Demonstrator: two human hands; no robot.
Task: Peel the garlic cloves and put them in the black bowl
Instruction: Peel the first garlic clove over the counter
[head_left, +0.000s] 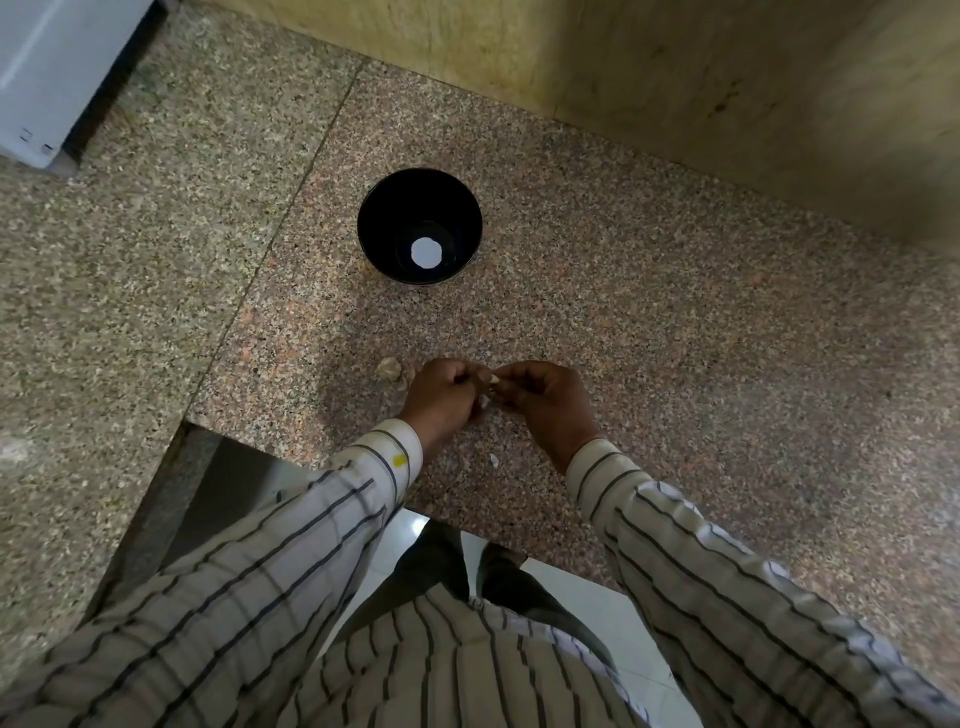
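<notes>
A black bowl (420, 226) stands on the speckled granite counter (649, 322), with only a white round spot showing at its bottom. Below it, over the counter's front part, my left hand (441, 397) and my right hand (540, 397) meet with curled fingers. Between their fingertips they pinch a small pale garlic clove (493, 380), mostly hidden by the fingers. A few unpeeled garlic cloves (389, 368) lie on the counter just left of my left hand. A pale scrap of garlic skin (494, 459) lies between my wrists.
A stone wall (675, 67) rises behind the counter. A white appliance (47, 73) sits at the far left corner. The counter's front edge (519, 551) cuts in near my body, with white floor tiles (597, 587) below.
</notes>
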